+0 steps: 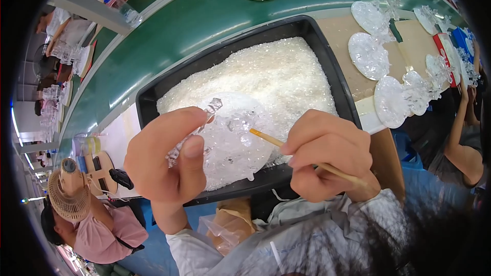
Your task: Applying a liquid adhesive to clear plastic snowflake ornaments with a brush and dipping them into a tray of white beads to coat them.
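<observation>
left hand [163, 158] fingers pinch clear ornament [227, 140], partly hidden | right hand [327, 153] fingers grip wooden stick [266, 137]

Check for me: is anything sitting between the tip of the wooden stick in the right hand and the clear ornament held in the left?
Nothing visible. The left hand holds the clear ornament over the black tray of white granules. The right hand holds the wooden stick, whose tip already reaches the ornament's surface with no gap or object between.
</observation>
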Motion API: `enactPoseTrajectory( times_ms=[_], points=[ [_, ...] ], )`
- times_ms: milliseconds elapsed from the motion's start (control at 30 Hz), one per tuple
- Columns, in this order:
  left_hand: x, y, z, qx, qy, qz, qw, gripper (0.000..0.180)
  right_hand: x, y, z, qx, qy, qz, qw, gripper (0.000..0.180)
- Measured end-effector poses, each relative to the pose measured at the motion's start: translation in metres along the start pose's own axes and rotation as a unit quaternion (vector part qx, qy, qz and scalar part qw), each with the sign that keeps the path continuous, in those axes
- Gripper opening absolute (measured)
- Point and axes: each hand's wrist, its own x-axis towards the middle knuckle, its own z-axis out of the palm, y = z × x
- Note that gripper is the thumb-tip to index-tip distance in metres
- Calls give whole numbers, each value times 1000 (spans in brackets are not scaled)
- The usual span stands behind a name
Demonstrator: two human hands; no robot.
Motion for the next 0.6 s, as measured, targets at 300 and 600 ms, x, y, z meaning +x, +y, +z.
enactPoseTrajectory(
  times_ms=[300, 600],
  points=[
    [0, -10, -5, -1, -22, 45, 999, 18, -3, 5, -4, 29, 31, 0, 999, 20],
    [-1, -15, -5, -44, -11, 39, 998, 19, -4, 1, -16, 33, 38, -3, 999, 15]
  ],
)
